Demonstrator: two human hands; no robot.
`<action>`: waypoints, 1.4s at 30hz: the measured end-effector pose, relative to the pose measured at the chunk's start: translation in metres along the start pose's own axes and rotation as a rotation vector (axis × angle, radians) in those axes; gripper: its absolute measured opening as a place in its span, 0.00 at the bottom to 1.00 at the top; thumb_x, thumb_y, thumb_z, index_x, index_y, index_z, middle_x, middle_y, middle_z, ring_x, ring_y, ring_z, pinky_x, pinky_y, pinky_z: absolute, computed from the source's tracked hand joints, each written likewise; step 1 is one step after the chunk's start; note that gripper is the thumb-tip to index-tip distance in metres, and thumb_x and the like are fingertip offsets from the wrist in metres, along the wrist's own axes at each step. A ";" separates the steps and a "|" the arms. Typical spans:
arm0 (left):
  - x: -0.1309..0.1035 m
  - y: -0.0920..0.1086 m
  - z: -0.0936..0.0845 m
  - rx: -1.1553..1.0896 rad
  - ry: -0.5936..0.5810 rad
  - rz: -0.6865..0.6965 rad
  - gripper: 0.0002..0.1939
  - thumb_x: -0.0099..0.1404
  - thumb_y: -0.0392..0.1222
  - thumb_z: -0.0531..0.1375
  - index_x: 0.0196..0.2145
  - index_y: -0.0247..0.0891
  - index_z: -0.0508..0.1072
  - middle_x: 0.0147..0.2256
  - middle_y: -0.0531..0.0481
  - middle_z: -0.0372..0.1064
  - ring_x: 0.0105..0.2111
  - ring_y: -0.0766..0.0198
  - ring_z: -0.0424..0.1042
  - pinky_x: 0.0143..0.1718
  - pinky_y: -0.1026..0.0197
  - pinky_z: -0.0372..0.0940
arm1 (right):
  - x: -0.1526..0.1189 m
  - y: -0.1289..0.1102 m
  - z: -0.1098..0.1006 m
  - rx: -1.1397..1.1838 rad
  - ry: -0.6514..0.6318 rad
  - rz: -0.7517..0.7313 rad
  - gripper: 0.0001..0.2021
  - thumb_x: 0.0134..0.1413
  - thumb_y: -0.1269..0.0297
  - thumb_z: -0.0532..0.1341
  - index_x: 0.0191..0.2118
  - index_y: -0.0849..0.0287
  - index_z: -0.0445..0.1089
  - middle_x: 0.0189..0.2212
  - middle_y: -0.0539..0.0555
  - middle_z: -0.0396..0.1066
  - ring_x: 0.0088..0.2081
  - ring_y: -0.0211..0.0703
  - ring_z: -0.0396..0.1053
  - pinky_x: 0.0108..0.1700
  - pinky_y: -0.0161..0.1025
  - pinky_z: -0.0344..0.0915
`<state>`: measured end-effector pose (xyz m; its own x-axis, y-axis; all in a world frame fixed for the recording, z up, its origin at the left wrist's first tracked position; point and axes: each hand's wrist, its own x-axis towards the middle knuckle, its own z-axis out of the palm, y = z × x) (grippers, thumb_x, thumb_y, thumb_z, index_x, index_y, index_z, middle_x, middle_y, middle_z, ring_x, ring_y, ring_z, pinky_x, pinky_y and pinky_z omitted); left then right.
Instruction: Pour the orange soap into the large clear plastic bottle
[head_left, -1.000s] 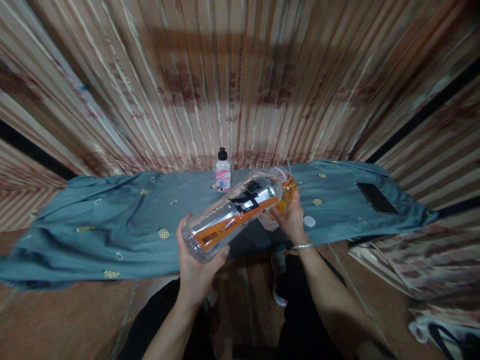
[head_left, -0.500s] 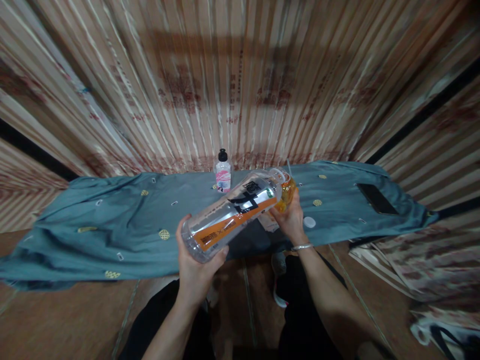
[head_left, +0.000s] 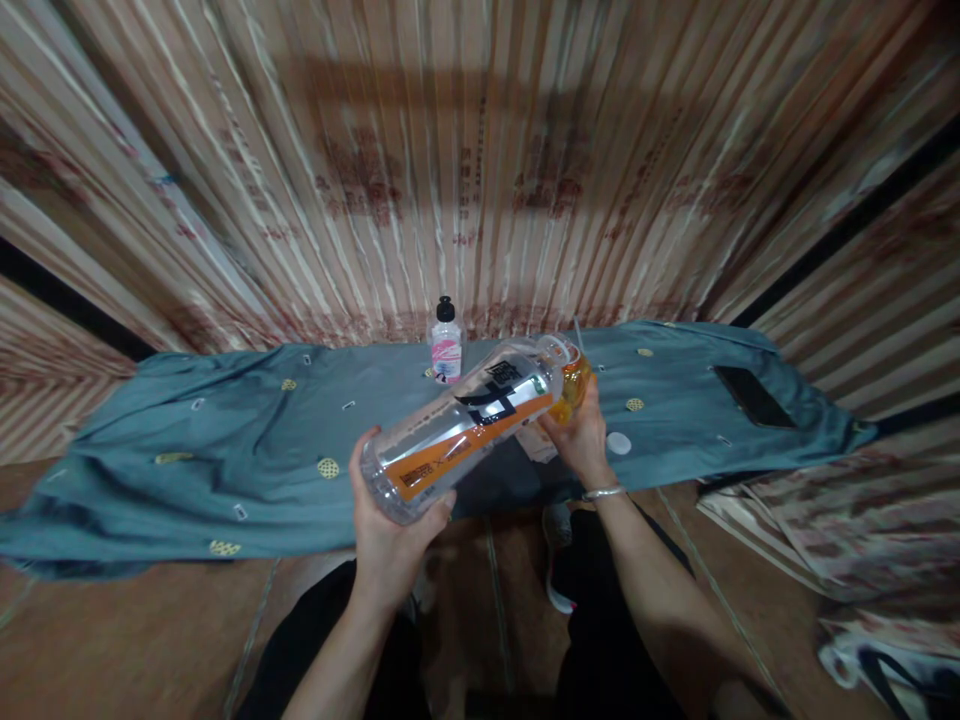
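A large clear plastic bottle (head_left: 465,425) with an orange and silver label lies tilted in the air, its uncapped mouth up to the right. My left hand (head_left: 394,535) is closed around its base. At the bottle's mouth is a small see-through container of amber-orange colour (head_left: 574,388), with a thin pale stick or straw rising from it. My right hand (head_left: 581,435), with a silver bracelet at the wrist, is wrapped round this container. The two mouths are close together; whether they touch I cannot tell. A round white cap (head_left: 619,443) lies on the cloth beside my right hand.
A small clear bottle with a black top and pink label (head_left: 446,345) stands behind the large one. A dark phone (head_left: 752,397) lies at the right on the teal cloth (head_left: 247,430). A pale packet (head_left: 538,443) is partly hidden under my hands. Patterned curtains (head_left: 480,180) surround the table.
Almost nothing differs. The large bottle's base end shifts very slightly in my left hand's hold; both hands stay on their things.
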<state>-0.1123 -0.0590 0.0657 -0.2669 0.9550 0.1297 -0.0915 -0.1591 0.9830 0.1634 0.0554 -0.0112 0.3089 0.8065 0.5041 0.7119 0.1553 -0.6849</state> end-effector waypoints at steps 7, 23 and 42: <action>0.001 0.001 0.000 0.019 0.012 0.002 0.55 0.47 0.44 0.79 0.66 0.43 0.56 0.55 0.41 0.72 0.51 0.50 0.79 0.53 0.49 0.76 | -0.001 -0.003 -0.001 0.018 0.000 0.020 0.51 0.50 0.45 0.70 0.72 0.67 0.51 0.63 0.74 0.69 0.61 0.64 0.72 0.62 0.60 0.70; 0.002 0.004 0.001 0.013 0.012 -0.013 0.56 0.46 0.45 0.80 0.66 0.44 0.56 0.54 0.42 0.73 0.49 0.49 0.81 0.51 0.49 0.77 | 0.000 -0.006 -0.003 0.021 -0.022 0.018 0.50 0.51 0.44 0.69 0.71 0.66 0.52 0.62 0.72 0.70 0.60 0.63 0.73 0.61 0.61 0.71; 0.004 0.002 -0.001 0.075 0.025 0.029 0.59 0.45 0.44 0.80 0.68 0.43 0.55 0.53 0.42 0.74 0.49 0.50 0.80 0.52 0.50 0.76 | 0.001 -0.008 -0.003 0.028 -0.007 0.046 0.52 0.49 0.37 0.68 0.70 0.68 0.53 0.61 0.73 0.71 0.61 0.64 0.73 0.62 0.60 0.71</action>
<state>-0.1148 -0.0560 0.0675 -0.2920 0.9436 0.1557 -0.0116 -0.1663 0.9860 0.1596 0.0530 -0.0034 0.3363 0.8173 0.4679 0.6793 0.1335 -0.7216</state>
